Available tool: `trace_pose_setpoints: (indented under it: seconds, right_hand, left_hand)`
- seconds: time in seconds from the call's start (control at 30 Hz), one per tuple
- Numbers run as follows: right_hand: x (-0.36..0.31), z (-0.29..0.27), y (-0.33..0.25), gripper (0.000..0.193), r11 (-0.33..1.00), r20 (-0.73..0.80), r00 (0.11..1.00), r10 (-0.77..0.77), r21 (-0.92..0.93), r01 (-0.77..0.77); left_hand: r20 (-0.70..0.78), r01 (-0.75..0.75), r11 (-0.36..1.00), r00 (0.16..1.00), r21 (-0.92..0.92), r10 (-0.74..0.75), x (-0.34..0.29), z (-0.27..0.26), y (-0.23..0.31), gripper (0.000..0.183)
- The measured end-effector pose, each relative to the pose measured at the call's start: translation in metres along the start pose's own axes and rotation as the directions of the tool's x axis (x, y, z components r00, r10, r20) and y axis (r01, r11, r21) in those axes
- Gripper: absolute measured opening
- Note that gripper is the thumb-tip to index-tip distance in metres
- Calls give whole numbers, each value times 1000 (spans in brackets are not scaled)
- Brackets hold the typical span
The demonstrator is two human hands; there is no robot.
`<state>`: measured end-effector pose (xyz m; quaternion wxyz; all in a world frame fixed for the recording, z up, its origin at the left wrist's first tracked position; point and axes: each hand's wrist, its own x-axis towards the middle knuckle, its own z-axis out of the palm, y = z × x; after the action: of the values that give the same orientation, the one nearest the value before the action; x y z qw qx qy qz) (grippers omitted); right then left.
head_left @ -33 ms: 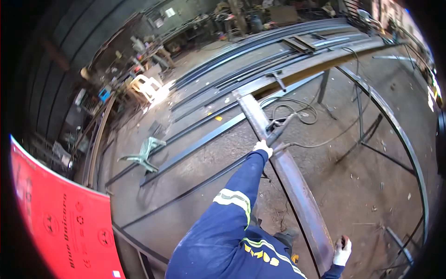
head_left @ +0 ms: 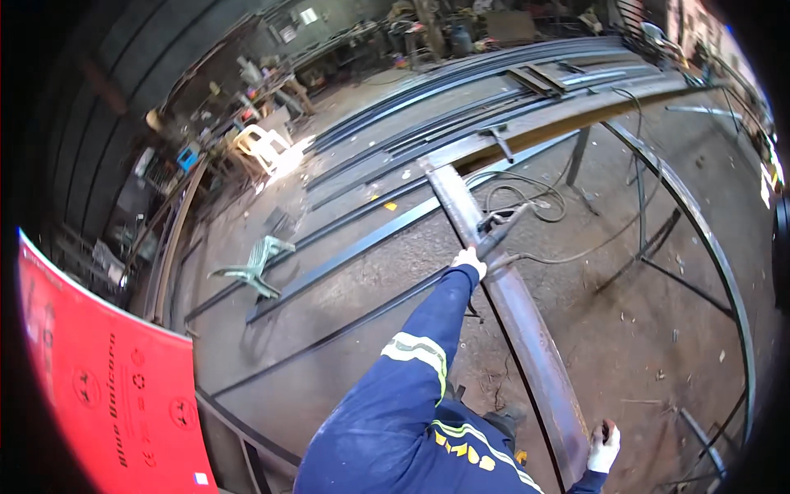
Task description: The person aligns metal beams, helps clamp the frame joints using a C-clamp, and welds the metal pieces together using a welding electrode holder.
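The left hand (head_left: 470, 263), in a white glove, grips the dark tool (head_left: 500, 232) lying across the steel beam (head_left: 527, 317) — its cable (head_left: 568, 258) trails off to the right. The right hand (head_left: 603, 451) is just beside the beam's near end, fingers curled — whether around anything, I cannot tell. A green stand (head_left: 262, 262) is on the floor (head_left: 395, 288), left of the beam.

Corded power tool (head_left: 499, 234) on steel beam (head_left: 533, 333); cable (head_left: 568, 259) right of beam; metal bars (head_left: 362, 249) left, chair (head_left: 265, 148) beyond them.
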<state>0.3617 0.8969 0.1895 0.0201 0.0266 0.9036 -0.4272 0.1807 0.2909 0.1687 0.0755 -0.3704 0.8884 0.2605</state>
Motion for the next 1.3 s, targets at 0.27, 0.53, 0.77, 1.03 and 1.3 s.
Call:
trace_pose_setpoints:
  seconds: [0.27,0.53,0.77,1.03,1.3]
  right_hand:
    - [-25,58,-109,30,984,52,998,-34,-171,42]
    - [-58,203,-249,30,954,91,985,-147,-251,166]
    - [-29,288,-314,41,984,217,966,-139,-75,159]
    - [153,395,-338,69,982,20,991,-134,141,130]
    - [249,529,-384,90,984,-168,985,50,-161,-77]
  left_hand:
    - [22,-207,943,975,-258,220,29,-12,-68,84]
    - [61,-128,828,980,-545,192,-6,-7,-253,83]
    - [508,513,803,799,-301,-320,-94,29,-560,85]
    - [559,590,-96,682,-802,-472,-31,-36,-518,110]
    - [-13,-445,849,887,-284,461,151,-103,-154,94]
